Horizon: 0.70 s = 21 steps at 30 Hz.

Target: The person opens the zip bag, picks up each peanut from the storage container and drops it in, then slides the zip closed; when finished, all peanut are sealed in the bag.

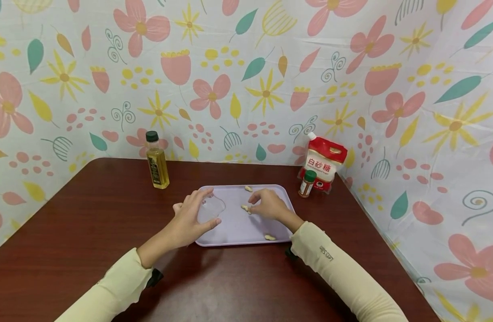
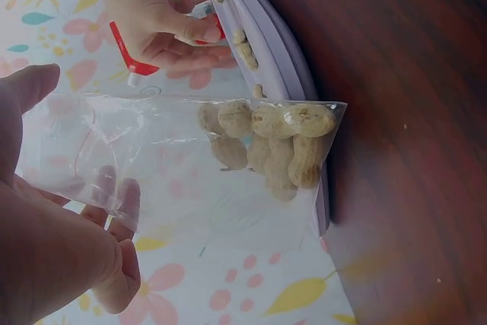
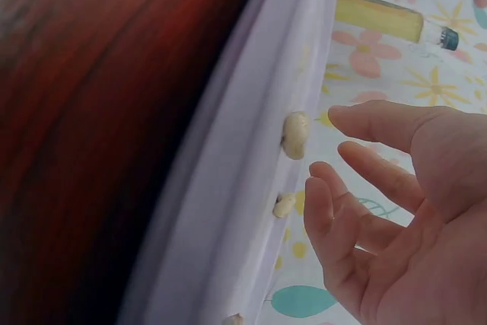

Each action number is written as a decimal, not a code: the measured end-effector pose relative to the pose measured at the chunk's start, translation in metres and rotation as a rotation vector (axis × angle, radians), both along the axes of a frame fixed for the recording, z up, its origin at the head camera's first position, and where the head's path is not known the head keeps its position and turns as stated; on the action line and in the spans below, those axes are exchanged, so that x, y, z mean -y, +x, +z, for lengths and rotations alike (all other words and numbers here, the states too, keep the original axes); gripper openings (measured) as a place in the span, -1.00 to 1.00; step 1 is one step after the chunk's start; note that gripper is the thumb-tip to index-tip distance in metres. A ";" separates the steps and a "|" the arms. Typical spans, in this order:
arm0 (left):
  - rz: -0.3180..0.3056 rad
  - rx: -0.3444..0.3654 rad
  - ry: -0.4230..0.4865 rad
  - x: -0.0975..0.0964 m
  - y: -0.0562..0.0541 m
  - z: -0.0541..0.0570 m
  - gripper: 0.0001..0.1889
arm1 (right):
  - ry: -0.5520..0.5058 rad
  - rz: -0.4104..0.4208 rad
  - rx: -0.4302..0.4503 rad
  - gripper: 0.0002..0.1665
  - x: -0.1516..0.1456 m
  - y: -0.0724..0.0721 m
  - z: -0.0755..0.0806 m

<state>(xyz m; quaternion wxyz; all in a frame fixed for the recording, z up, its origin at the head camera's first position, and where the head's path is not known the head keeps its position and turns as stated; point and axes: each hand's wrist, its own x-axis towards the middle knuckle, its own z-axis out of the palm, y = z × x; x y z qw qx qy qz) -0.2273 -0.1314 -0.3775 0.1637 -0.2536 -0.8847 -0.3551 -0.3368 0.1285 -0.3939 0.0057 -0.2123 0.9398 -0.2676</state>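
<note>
A clear plastic bag (image 2: 175, 150) stands on the left part of a lilac tray (image 1: 234, 232), with several unshelled peanuts (image 2: 281, 154) gathered in its bottom. My left hand (image 1: 188, 221) holds the bag around its upper part, thumb and fingers spread wide on either side. Over the middle of the tray, my right hand (image 1: 268, 205) hovers with bent, parted fingers and nothing between them. Just beside its fingertips lie loose peanuts (image 1: 246, 209). Another peanut (image 1: 248, 188) is by the tray's far edge, and one more peanut (image 1: 270, 237) lies near the front edge.
On the dark wooden table (image 1: 89, 210), an oil bottle (image 1: 158, 165) with a dark cap stands at the back left. A red-and-white sugar bag (image 1: 323, 161) and a green-capped spice jar (image 1: 307, 184) stand at the back right. A flowered cloth (image 1: 238, 98) hangs behind.
</note>
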 end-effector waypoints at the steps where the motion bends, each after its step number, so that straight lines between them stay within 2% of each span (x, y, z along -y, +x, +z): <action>1: 0.001 0.000 -0.001 0.000 0.000 0.000 -0.19 | 0.004 -0.003 0.006 -0.78 0.000 0.000 -0.001; 12: -0.008 0.001 0.000 0.001 -0.001 -0.001 -0.18 | 0.052 -0.046 0.059 -0.79 0.001 -0.004 -0.007; 21: -0.012 -0.010 0.004 0.002 -0.001 -0.001 -0.19 | 0.075 -0.046 0.046 -0.84 0.004 -0.004 -0.010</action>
